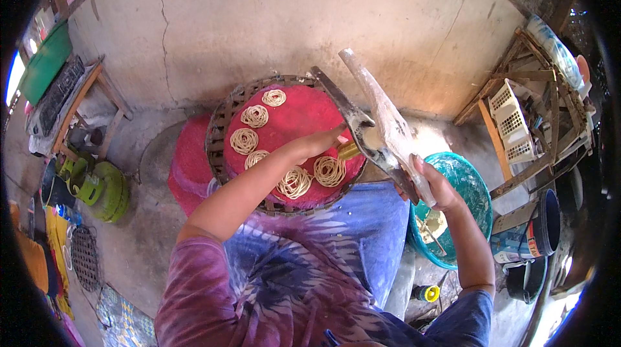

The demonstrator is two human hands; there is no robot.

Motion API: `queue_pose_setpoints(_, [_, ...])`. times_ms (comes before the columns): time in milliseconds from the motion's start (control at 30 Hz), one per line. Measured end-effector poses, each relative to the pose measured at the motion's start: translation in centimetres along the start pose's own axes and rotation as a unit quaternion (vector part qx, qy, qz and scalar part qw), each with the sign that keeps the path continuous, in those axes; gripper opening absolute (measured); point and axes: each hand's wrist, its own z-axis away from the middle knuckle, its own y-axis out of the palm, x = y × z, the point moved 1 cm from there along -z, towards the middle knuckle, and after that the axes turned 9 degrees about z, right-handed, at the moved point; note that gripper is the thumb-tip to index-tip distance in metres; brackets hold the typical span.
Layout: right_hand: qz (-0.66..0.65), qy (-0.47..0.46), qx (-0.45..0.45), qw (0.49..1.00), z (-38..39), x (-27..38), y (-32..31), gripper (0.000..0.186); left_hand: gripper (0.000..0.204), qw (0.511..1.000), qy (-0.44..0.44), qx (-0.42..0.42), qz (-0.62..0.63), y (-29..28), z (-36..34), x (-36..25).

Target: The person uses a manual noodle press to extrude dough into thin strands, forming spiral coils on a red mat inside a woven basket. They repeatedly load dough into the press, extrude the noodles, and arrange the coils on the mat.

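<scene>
Both hands are on a hand press made of two wooden levers. The upper lever is pale and floury (388, 117), the lower one dark (343, 104), and they stand apart at the far end. My left hand (318, 144) closes around the press beside its brass-coloured cylinder (348, 149); some fingers are hidden. My right hand (441, 186) wraps both levers at their near end. A pale lump, probably dough (371, 137), shows between the levers. Below lies a round woven tray (217, 128) covered in red cloth (291, 111), bearing several coiled noodle nests (329, 171) along its left and near edge.
A turquoise basin (480, 182) with pale dough (432, 225) stands at my right. Beyond it are a wooden rack with a white basket (511, 120) and a bucket (548, 223). A green gas cylinder (107, 191) is at left; a cracked wall (278, 30) rises behind the tray.
</scene>
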Motion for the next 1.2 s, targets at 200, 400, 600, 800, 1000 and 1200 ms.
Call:
queue_pose_setpoints(200, [0.046,0.0,-0.034,0.998,-0.2,-0.2,-0.1,0.067,0.07,0.987,0.004,-0.066,-0.148,-0.7,0.1,0.9])
queue_pose_setpoints(400, [0.05,-0.022,-0.058,0.997,0.3,-0.4,-0.1,0.07,0.069,0.926,0.153,-0.172,-0.3,0.2,3.7,2.9])
queue_pose_setpoints(600, [0.05,-0.044,-0.052,0.996,0.9,0.0,0.1,0.073,0.056,0.764,0.26,-0.213,-0.551,1.2,8.7,-0.3])
queue_pose_setpoints(800, [-0.021,-0.054,0.077,0.995,-0.1,2.9,1.6,0.083,0.083,0.801,0.446,-0.107,0.385,-5.1,9.3,-10.7])
queue_pose_setpoints(1000, [-0.111,0.007,0.223,0.969,-4.4,6.9,2.7,0.081,0.082,0.659,0.427,0.183,0.592,-9.5,7.5,-11.8])
queue_pose_setpoints(1200, [0.123,0.125,0.104,0.979,-9.2,8.2,3.1,0.076,0.051,0.586,0.373,-0.067,0.716,-12.1,0.6,-3.0])
